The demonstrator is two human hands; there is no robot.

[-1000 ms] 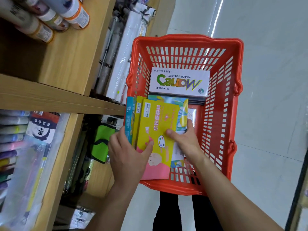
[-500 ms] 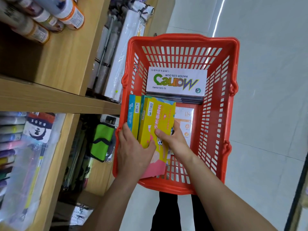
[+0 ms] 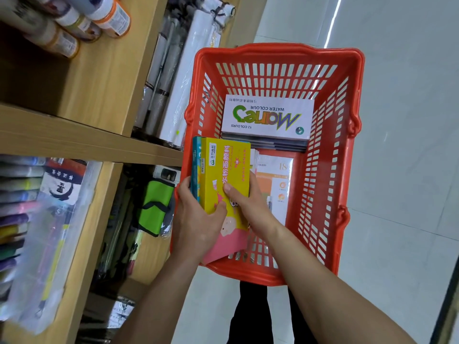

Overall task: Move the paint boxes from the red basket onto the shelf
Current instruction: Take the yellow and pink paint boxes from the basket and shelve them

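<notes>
my left hand [image 3: 198, 217] and my right hand [image 3: 250, 204] both grip a bunch of flat cardboard paint boxes standing on edge against the left wall of the red slotted plastic basket [image 3: 347, 170]. the front one is a yellow box with a pink lower end and cartoon print [image 3: 228, 165]. behind it is a teal box [image 3: 195, 157], pressed tight against it.

my left fingers curl round the teal side of the bunch, with the thumb laid across the yellow face. my right thumb presses that same face from the other side. the rest of my right fingers are tucked behind the right edge, so both hands are clamped on the bunch. its lower end sits inside the basket, near the front left corner.

further back in the basket a white "water colour" box [image 3: 267, 117] lies on a small stack of dark flat ones. a clear-wrapped pack with orange print [image 3: 273, 180] lies flat on the bottom, just beside my right hand.

the wooden shelf [image 3: 74, 135] stands left of the basket. it holds orange-labelled paint jars [image 3: 109, 18] up top, with rolled white paper [image 3: 191, 78] and a green pouch [image 3: 155, 204] lower down.
</notes>
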